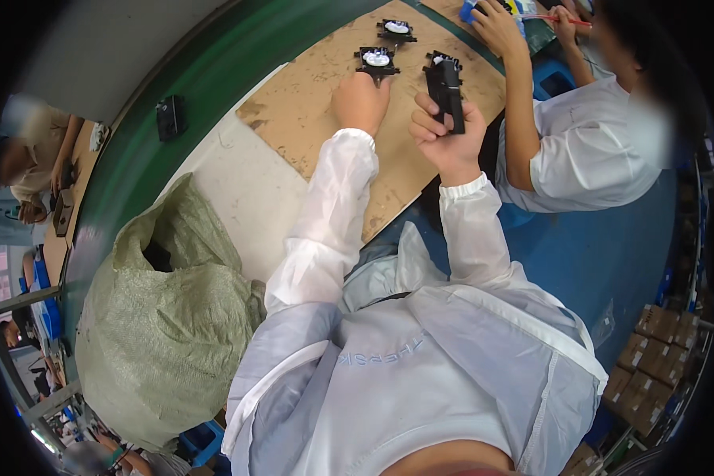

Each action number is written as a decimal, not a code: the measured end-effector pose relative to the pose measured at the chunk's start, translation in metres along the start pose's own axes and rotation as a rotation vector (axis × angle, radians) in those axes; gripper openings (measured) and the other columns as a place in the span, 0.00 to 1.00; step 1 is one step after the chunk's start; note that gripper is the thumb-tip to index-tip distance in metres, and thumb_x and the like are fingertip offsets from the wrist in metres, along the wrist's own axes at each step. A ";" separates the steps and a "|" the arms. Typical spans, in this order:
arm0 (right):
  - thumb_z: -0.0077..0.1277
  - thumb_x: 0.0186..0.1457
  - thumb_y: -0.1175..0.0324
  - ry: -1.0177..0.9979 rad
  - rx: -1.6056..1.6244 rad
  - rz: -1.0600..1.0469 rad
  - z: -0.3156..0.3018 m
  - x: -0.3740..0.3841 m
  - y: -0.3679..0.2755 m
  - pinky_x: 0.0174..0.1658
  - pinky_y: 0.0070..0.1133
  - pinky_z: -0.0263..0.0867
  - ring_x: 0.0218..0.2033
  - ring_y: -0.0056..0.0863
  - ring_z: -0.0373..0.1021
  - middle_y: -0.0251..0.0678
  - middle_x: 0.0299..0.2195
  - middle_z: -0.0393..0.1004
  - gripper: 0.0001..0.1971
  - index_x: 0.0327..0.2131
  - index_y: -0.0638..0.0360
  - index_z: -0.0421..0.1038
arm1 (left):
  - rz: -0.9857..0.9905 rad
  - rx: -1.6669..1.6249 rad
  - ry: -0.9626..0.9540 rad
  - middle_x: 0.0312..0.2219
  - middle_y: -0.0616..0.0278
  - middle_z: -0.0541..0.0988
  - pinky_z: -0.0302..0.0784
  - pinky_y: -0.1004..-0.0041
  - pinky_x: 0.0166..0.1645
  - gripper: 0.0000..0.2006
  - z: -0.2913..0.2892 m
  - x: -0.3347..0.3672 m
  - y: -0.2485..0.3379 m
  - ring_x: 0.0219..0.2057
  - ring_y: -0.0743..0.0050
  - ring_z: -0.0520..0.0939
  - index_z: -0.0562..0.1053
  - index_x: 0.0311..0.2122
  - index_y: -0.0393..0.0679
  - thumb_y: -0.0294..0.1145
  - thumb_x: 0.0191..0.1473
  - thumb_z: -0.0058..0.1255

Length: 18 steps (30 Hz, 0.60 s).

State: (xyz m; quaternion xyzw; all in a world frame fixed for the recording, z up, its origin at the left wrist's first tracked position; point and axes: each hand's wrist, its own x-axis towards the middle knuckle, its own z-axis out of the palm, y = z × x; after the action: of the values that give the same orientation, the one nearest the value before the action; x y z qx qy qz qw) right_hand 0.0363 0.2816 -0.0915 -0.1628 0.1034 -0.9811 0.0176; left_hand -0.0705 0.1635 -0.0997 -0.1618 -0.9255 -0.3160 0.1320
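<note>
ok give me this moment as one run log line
left hand: at left black unit | right hand: holding black device | board: three units | sack: left of board

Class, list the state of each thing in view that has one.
Right hand: closed around black device
Left hand: curled at nearer white-topped part, grip unclear
Farther white-topped part: lying untouched
Black part beyond device: partly hidden
Green sack: mouth open, bulging
Brown board: flat, dark-marked
Cardboard boxes: stacked
</note>
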 end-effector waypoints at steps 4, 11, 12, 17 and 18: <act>0.43 0.57 0.62 0.051 0.164 0.052 0.027 -0.013 -0.001 0.35 0.15 0.65 0.19 0.19 0.57 0.36 0.30 0.66 0.21 0.52 0.62 0.60 | -0.046 0.077 -0.023 0.21 0.49 0.80 0.76 0.58 0.30 0.15 0.023 0.008 0.010 0.21 0.46 0.80 0.80 0.24 0.37 0.40 0.50 0.54; 0.41 0.59 0.53 0.111 -0.200 -0.055 0.034 -0.016 -0.002 0.41 0.24 0.66 0.28 0.25 0.66 0.44 0.41 0.69 0.27 0.53 0.65 0.59 | 0.085 0.191 0.151 0.21 0.50 0.80 0.74 0.60 0.30 0.11 0.004 0.025 -0.013 0.21 0.48 0.78 0.79 0.24 0.38 0.34 0.49 0.54; 0.41 0.59 0.53 0.153 -0.373 -0.095 0.036 -0.015 -0.002 0.42 0.25 0.67 0.30 0.27 0.67 0.45 0.42 0.69 0.27 0.54 0.65 0.59 | 0.208 0.035 0.283 0.21 0.53 0.80 0.74 0.62 0.31 0.09 -0.010 0.023 -0.018 0.22 0.51 0.78 0.78 0.25 0.38 0.33 0.49 0.54; 0.41 0.58 0.54 0.232 -0.852 -0.195 0.047 0.001 0.019 0.47 0.30 0.66 0.40 0.34 0.69 0.49 0.46 0.70 0.29 0.57 0.65 0.58 | 0.352 -0.430 0.574 0.23 0.63 0.77 0.70 0.72 0.35 0.08 -0.084 -0.015 -0.035 0.27 0.67 0.74 0.74 0.27 0.41 0.34 0.52 0.55; 0.41 0.58 0.55 0.248 -0.955 -0.217 0.051 0.005 0.024 0.48 0.31 0.66 0.43 0.36 0.70 0.50 0.47 0.70 0.29 0.58 0.65 0.57 | 0.284 -0.523 0.565 0.24 0.66 0.76 0.70 0.74 0.34 0.10 -0.101 -0.027 -0.034 0.28 0.72 0.73 0.74 0.29 0.42 0.37 0.55 0.53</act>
State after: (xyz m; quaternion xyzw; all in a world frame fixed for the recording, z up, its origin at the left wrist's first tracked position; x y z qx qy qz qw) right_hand 0.0475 0.2473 -0.0480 -0.0446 0.5245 -0.8324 -0.1734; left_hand -0.0448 0.0696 -0.0502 -0.2229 -0.7097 -0.5514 0.3775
